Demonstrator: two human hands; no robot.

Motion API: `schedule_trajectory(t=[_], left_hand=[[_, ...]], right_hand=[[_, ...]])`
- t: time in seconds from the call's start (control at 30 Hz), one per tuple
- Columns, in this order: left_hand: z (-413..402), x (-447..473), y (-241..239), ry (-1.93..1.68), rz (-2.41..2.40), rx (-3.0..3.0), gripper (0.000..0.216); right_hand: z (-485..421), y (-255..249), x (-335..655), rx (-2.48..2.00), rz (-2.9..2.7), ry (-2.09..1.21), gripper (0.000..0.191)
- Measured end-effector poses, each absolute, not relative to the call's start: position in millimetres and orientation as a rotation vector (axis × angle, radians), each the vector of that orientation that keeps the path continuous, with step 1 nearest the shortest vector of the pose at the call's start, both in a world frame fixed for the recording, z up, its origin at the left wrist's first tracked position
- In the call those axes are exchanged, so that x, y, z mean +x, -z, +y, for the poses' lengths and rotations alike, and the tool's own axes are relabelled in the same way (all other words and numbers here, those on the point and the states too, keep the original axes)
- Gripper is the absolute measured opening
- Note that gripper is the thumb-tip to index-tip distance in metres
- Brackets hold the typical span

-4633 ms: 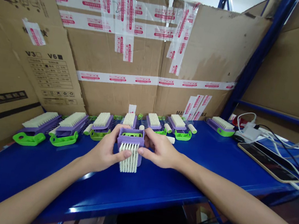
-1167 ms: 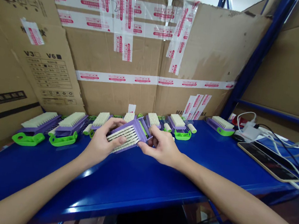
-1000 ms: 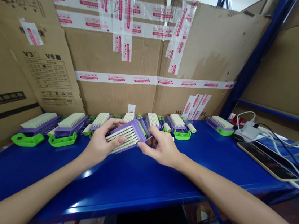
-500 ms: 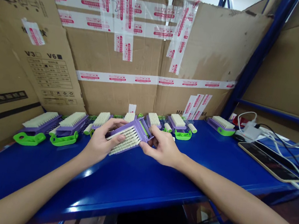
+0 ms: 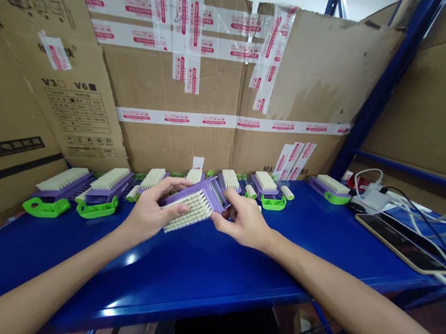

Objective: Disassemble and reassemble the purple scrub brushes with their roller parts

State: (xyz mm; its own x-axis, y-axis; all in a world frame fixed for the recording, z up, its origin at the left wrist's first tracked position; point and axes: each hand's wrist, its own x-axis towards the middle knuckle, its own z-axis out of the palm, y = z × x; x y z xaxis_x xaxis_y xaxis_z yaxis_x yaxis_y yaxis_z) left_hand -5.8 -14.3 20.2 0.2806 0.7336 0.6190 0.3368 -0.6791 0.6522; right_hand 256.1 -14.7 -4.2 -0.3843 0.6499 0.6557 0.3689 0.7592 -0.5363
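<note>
Above the blue shelf, both hands hold one purple brush (image 5: pixel 189 214) with cream bristles, tilted so the bristles face me. My left hand (image 5: pixel 153 208) is closed round its left end, thumb lying over the bristles. At its right end, my right hand (image 5: pixel 243 219) pinches the purple frame between thumb and fingers. Whether those fingers also hold a small part is hidden. Behind the hands stand more brushes in a row, such as a brush with a green handle piece (image 5: pixel 100 192) at left and another brush (image 5: pixel 265 186) at right.
The blue shelf (image 5: pixel 193 277) has its front edge close to me. Taped cardboard (image 5: pixel 184 86) walls the back. At the right lie a phone (image 5: pixel 400 243), a white charger (image 5: pixel 376 196) with tangled cables, and one more brush (image 5: pixel 330 186). A blue post (image 5: pixel 387 84) rises there.
The view has shifted very slightly, so everything sits a little lower in the picture. Both hands keep the same hold on the brush.
</note>
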Motion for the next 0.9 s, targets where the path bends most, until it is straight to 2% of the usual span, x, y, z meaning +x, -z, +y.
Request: schedule_trajectory(t=[0.33, 0.9], left_hand=[[-11, -10, -17, -1.355, 0.926, 2.187, 0.046], [-7, -18, -10, -1.295, 0.967, 2.381, 0.05]], right_hand=[[-15, 4, 256, -0.778, -2.021, -0.384, 0.039], [-18, 1, 255, -0.766, -2.021, -0.37, 0.044]])
